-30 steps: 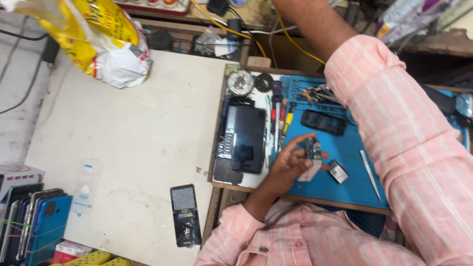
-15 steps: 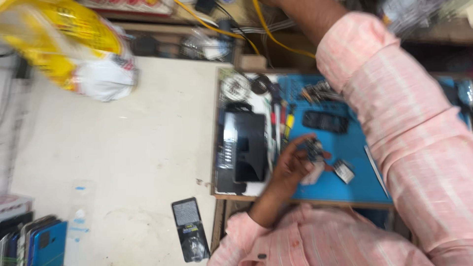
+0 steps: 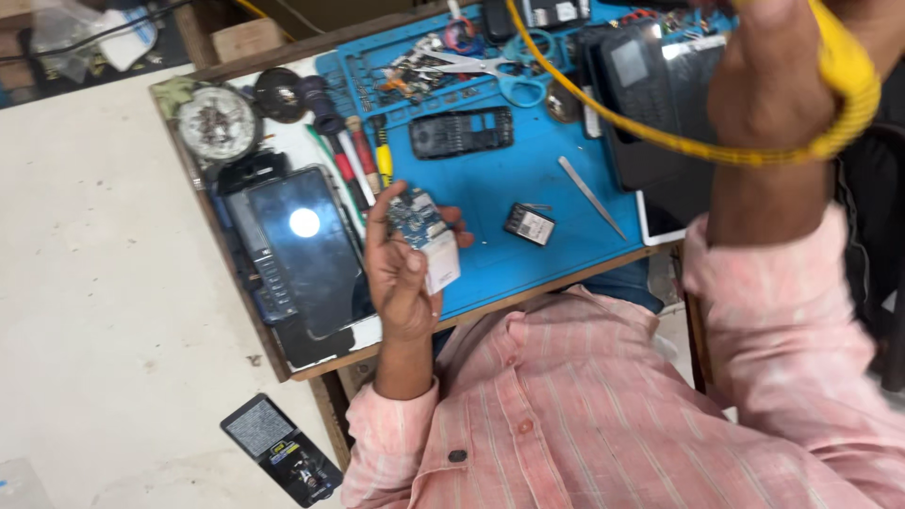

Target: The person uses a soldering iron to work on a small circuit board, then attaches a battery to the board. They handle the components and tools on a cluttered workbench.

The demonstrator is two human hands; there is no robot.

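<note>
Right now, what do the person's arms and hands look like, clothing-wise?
Both are bare: left hand and right hand, with no gloves, rings or watch visible. The left sleeve and right sleeve belong to a pink shirt with thin pale stripes, and both end short of the wrists.

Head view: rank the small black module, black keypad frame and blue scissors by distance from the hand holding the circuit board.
From the left hand holding the circuit board:
1. Black module, just beside it on the blue mat.
2. Keypad frame, further up the mat.
3. Scissors, at the mat's top edge.
</note>
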